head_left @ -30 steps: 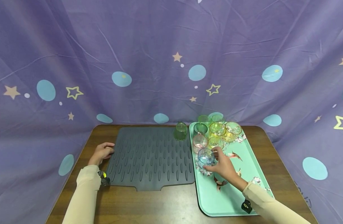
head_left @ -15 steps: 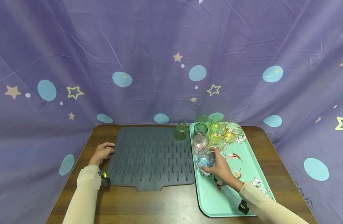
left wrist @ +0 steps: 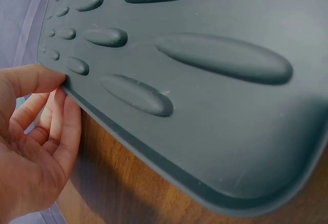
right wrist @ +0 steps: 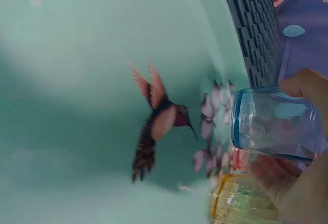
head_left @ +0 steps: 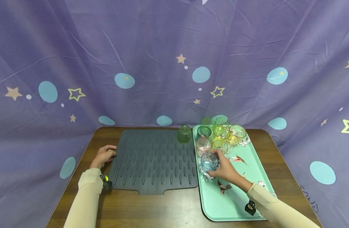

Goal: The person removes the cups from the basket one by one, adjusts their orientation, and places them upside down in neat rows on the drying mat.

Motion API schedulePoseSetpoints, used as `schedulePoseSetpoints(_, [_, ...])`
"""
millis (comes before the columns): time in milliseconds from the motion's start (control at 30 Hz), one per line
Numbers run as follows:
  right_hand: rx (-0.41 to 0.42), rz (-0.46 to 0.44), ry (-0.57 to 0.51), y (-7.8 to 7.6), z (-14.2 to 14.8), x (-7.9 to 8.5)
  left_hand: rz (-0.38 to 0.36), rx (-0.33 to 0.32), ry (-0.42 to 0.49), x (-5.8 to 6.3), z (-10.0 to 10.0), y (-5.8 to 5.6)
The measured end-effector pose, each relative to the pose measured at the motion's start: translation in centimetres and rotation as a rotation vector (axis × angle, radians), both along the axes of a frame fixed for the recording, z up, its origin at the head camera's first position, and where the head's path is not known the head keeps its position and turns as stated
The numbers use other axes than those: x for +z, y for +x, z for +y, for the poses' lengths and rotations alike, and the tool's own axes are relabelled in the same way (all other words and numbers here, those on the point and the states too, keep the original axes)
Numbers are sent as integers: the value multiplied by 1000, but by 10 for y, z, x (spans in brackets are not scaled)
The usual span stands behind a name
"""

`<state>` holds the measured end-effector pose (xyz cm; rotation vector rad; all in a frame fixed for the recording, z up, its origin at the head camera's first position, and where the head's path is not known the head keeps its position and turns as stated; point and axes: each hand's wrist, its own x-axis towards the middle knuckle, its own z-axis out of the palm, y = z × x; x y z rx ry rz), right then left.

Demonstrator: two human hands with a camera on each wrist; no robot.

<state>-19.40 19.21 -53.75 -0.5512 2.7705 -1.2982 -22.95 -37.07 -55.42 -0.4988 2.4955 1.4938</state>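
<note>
My right hand [head_left: 226, 168] grips a blue glass tumbler [head_left: 209, 162] between thumb and fingers, over the left side of the mint-green tray [head_left: 228, 207]. In the right wrist view the tumbler [right wrist: 274, 124] is clear with a blue-tinted end; whether it touches the tray cannot be told. Behind it stand a pink tumbler [head_left: 203, 146] and a yellow tumbler [head_left: 220, 147]. At the left edge of a dark grey ridged drying mat [head_left: 151, 158], my left hand [head_left: 103, 155] pinches the rim, thumb [left wrist: 46, 78] on top and fingers curled below.
An upside-down green tumbler [head_left: 184, 134] stands on the mat's back right corner. A dark green tumbler [head_left: 204, 132] and several yellow and light green ones crowd the tray's far end. The wooden table [head_left: 174, 209] meets a purple curtain [head_left: 151, 104] behind.
My right hand has closed in a little around the blue tumbler, which has barely shifted. The left hand and the mat stay still.
</note>
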Motion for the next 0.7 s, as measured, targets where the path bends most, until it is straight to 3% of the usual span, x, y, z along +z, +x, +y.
schedulePoseSetpoints(167, [73,-66,-55,-3,4,8,0,-2,1,0,0,1])
schedulePoseSetpoints(400, [61,-309,-227,-5,7,14,-4,3,2,0,1,1])
schedulePoseSetpoints(567, [123,-381,-349,-3,9,17,-3,5,-2,0,1,1])
schedulePoseSetpoints(700, [143,-416,-384,-4,12,21,-4,7,-4,-1,1,0])
